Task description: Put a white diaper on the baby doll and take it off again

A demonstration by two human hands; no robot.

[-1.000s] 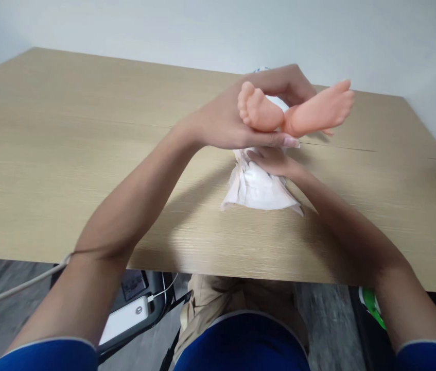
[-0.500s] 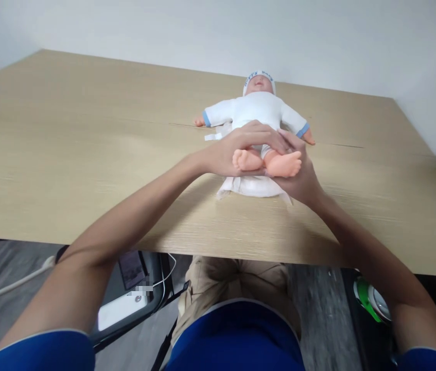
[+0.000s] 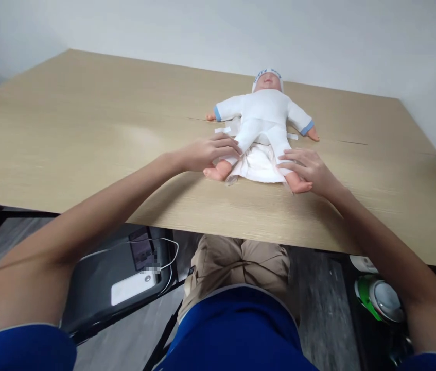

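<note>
A baby doll point(image 3: 266, 105) in a white suit with blue cuffs and a lettered white cap lies on its back, its legs spread apart. Under its hips and between its legs is an unfolded white diaper point(image 3: 258, 164), with a tab showing at either side of the waist. My left hand point(image 3: 213, 150) rests with extended fingers on the doll's leg at the left, just above the bare foot. Across the other lower leg lie the spread fingers of my right hand point(image 3: 306, 167). Neither hand's fingers wrap round a leg.
The doll lies on a wide wooden table point(image 3: 125, 134) that reaches back to a white wall. Below the front edge, a white power bank point(image 3: 133, 288) with a cable sits on a dark seat at the left. A green can point(image 3: 380, 299) stands at the lower right.
The doll's feet were held together between my hands over the diaper. Now the legs are lowered and parted, and my hands have moved apart, one on each leg.
</note>
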